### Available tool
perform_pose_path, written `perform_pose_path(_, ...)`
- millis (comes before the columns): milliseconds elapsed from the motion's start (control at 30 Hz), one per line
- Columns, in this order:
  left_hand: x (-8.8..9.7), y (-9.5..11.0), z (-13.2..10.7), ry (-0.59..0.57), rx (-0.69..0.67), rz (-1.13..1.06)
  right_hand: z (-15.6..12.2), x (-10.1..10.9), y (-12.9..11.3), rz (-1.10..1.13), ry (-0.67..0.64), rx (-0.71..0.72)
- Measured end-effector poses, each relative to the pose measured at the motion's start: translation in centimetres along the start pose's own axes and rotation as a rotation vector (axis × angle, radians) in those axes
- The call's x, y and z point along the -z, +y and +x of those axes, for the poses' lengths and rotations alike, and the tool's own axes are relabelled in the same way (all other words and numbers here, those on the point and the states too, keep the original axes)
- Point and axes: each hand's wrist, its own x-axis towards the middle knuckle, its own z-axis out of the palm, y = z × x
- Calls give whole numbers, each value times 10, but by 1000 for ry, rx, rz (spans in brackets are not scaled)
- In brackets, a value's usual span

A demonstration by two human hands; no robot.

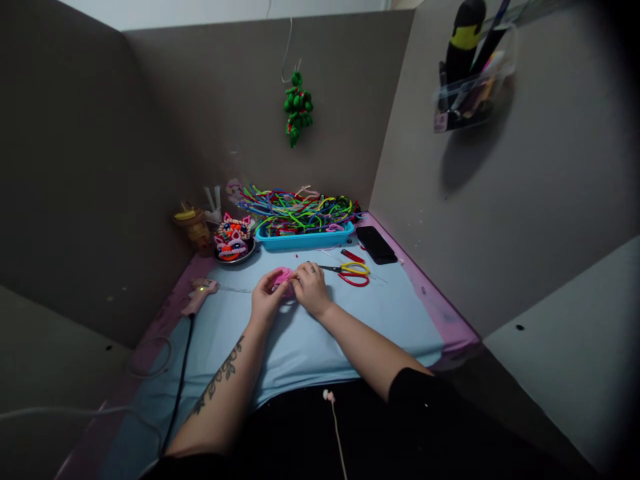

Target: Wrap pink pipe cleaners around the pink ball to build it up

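Both hands meet over the middle of the light blue mat (300,340). My left hand (265,300) and my right hand (311,288) pinch a small pink fuzzy piece (281,278) between their fingertips. The fingers of both hands are curled closed around it. A ring shows on my right hand. Scissors with yellow and red handles (351,272) lie just right of my right hand. A pink glue gun (199,294) with a lit green lamp lies to the left of my left hand.
A blue tray (305,239) full of coloured pipe cleaners stands at the back. Beside it are a dish of small fuzzy figures (233,245), a yellow-lidded jar (193,228) and a black phone (376,244). Grey partition walls enclose the desk; a green ornament (297,107) hangs behind.
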Motion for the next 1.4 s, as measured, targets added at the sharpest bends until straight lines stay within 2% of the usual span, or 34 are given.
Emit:
perform_pose_path(200,0,-1,2,57,-53,28,1,-2,6,126,55,44)
perform_pose_path(633,1,5,0,86,10,18,4,2,11,210,113,-15)
perform_pose_path(833,1,5,-1,77,19,-3,8,2,15,357,99,-171)
perform_pose_path(1000,1,4,2,117,-44,-21,8,5,14,531,184,-319)
perform_pose_path(1133,2,3,3,110,-101,-11,6,-3,12,874,72,-535)
perform_pose_path(1400,0,2,0,74,-160,37,6,-22,14,1184,10,-706)
